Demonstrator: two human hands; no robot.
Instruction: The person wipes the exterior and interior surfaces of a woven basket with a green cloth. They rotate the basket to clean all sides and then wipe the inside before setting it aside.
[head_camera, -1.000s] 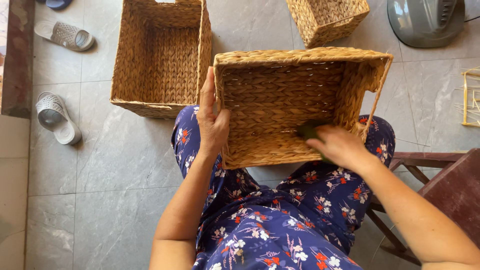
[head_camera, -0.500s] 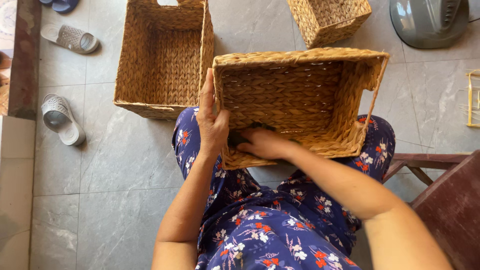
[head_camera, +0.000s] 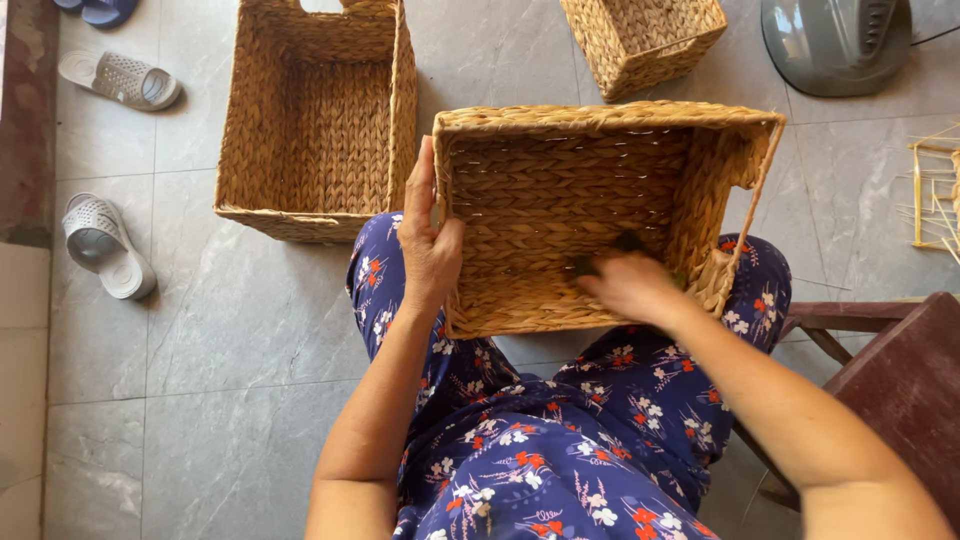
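Woven basket (head_camera: 570, 215) sits tilted on the person's lap, open side facing up toward the camera. Right hand (head_camera: 630, 288) is inside it, closed on a dark green pad (head_camera: 600, 262) pressed to the basket's inner bottom. Left hand (head_camera: 428, 245) is clamped on the basket's left wall, thumb inside. Best practice here, as a judgement: keep the left grip firm so the basket doesn't rock, work the pad along the weave. Beyond the basket: larger empty basket (head_camera: 315, 115) far-left on the floor, small basket (head_camera: 645, 40) farther back.
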